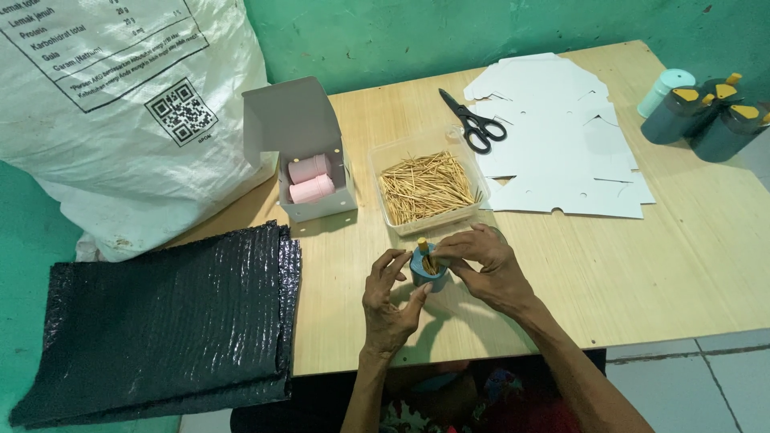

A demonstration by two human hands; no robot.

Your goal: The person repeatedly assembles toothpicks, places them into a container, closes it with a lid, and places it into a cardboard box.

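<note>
1. Holding a small blue container [427, 271] between both hands, the person works at the near edge of the wooden table [682, 265], just in front of the clear tray of toothpicks [426, 189].
2. The left hand [388, 305] cups the container from the left and below, thumb and fingers curled round its side – clamped on it.
3. The right hand [489, 269] comes in from the right, fingertips pinched together at the container's open top, where a few toothpicks stand inside.
4. The container stands roughly upright, its long axis tipped a little away from the person, mouth facing up toward the camera; a yellow cap [422, 243] hangs at its far rim, flipped open.
5. Farther back on the left, an open grey carton [309, 152] holds two pink containers [310, 178] lying on their sides.
6. Black-handled scissors [473, 122] lie behind the tray, blades pointing to the far left, beside a stack of flat white carton blanks [561, 136].
7. At the far right corner several dark blue containers with yellow caps [706, 112] lie together, one pale green one among them.
8. Black bubble-wrap sheets [168, 317] overhang the table's left end – a large white sack [120, 104] rests behind them.
</note>
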